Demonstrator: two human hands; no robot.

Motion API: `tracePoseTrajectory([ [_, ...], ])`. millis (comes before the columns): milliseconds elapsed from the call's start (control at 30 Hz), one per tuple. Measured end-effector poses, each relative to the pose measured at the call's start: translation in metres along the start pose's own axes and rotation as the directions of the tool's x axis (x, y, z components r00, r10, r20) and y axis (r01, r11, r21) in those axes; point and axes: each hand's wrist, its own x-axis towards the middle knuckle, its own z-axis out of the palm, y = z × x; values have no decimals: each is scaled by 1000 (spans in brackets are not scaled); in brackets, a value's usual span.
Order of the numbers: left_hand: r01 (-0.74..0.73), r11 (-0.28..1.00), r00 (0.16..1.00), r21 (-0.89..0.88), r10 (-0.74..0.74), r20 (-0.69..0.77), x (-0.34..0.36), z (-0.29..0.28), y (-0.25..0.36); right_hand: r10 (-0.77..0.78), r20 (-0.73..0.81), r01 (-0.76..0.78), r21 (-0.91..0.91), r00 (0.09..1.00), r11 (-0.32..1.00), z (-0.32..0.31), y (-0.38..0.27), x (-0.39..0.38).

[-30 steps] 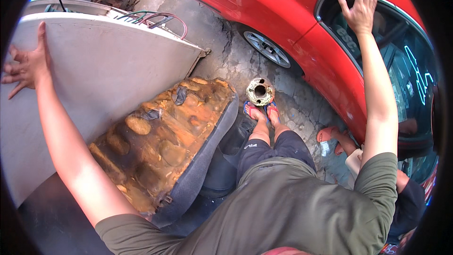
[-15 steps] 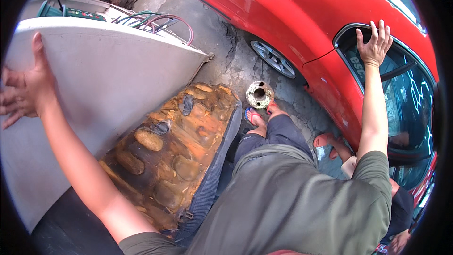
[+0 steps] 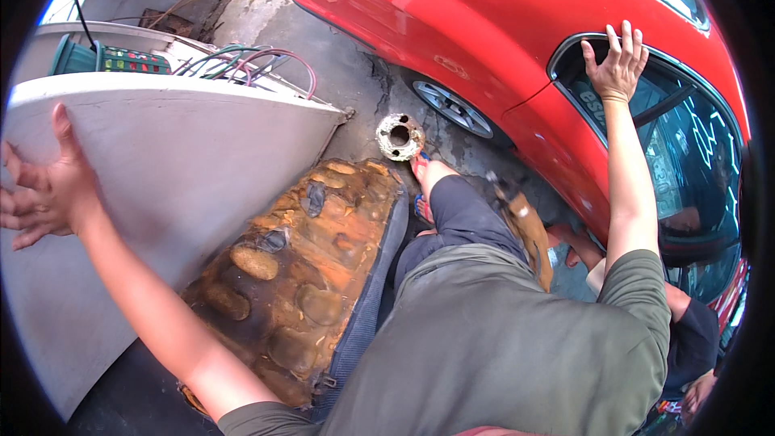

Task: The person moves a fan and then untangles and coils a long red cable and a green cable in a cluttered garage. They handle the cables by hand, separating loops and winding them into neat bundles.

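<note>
My left hand (image 3: 50, 182) is stretched out at the far left, fingers spread, holding nothing. Behind it lies a large grey panel (image 3: 202, 141); whether the palm touches it I cannot tell. At the upper right my right hand (image 3: 617, 64) is open with fingers apart. It overlaps the corner of the side window (image 3: 585, 85) of a red car (image 3: 484, 40); contact with the car is unclear. Between my arms lies a worn seat cushion (image 3: 299, 266) with stained brown foam and a dark fabric edge.
A round, pale block with holes (image 3: 386, 148) stands by my feet. A brown dog (image 3: 529, 230) is close at my right leg. Another person (image 3: 686, 347) is at the lower right. Wires (image 3: 282, 56) and a green device (image 3: 121, 60) lie behind the panel. The car's wheel (image 3: 454, 105) is ahead.
A brown dog has come into view beside my right leg. The view has shifted slightly, and one foot has stepped forward by the round block. Both hands remain spread.
</note>
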Motion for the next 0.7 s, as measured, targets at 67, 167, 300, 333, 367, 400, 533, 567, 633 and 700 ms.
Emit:
tracePoseTrajectory([
  [67,8,1000,1000,-18,-8,14,-2,1,1,-3,2,3,9,1000,1000,0,-1,0],
  [167,17,999,999,-41,-16,28,-4,-1,3,-8,-13,9,21,1000,1000,2,0,-1],
  [300,22,997,998,-78,-18,55,-2,-5,5,-2,-18,2,17,1000,1000,2,1,-2],
  [333,27,993,997,-116,-19,75,-3,-8,6,-3,-16,3,11,1000,1000,3,0,-3],
  [367,18,997,998,-79,-14,56,-3,-6,5,-1,-22,1,28,1000,1000,4,2,-4],
  [400,13,998,999,-66,-10,49,-5,-7,7,-3,-34,4,32,999,999,6,3,-2],
  [533,8,999,999,-35,-6,35,-9,-1,7,-8,-19,8,28,1000,1000,7,3,-1],
  [567,8,1000,999,-24,-7,31,-8,-1,6,-8,-18,8,30,1000,1000,8,2,-1],
  [633,2,1000,1000,0,-2,29,-9,-1,6,-8,-13,9,19,1000,1000,5,0,-2],
  [700,-6,1000,1000,18,6,22,-8,-2,4,-20,-1,20,-10,1000,1000,0,2,-1],
])
